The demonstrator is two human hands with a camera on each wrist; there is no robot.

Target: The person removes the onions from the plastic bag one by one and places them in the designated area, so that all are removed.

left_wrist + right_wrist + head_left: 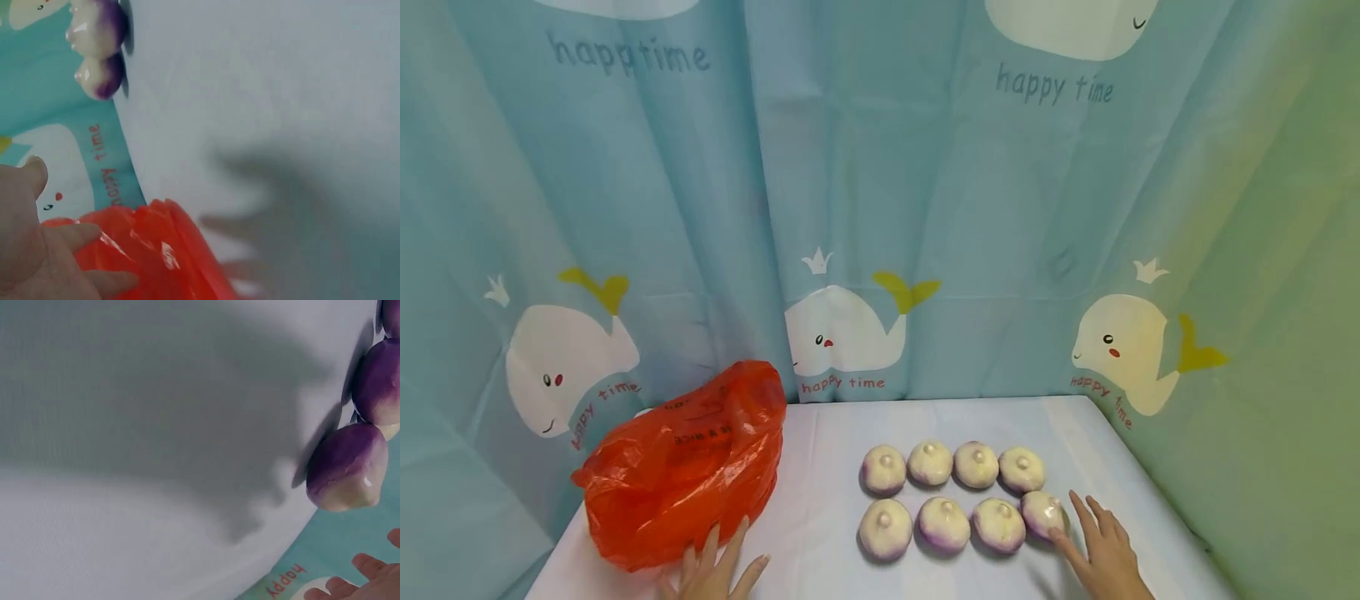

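Note:
Two rows of round white-and-purple turnips, each with a small nub on top, lie right of the table's middle in the head view. Beside the front row's rightmost turnip (1043,514) (350,465) is my right hand (1105,550) (369,584), fingers spread. Its thumb overlaps that turnip in the head view, but the right wrist view shows a gap. At the left, a crumpled red plastic bag (692,475) (150,256) bulges up, its contents hidden. My left hand (711,571) (37,244) is at the bag's near edge with fingers stretched apart; contact cannot be told.
A white-covered table (820,467) carries the bag and turnips. Behind it and along the sides hangs a light blue curtain (865,192) printed with whales. Bare tabletop lies between the bag and the turnips. Hand shadows fall on the cloth.

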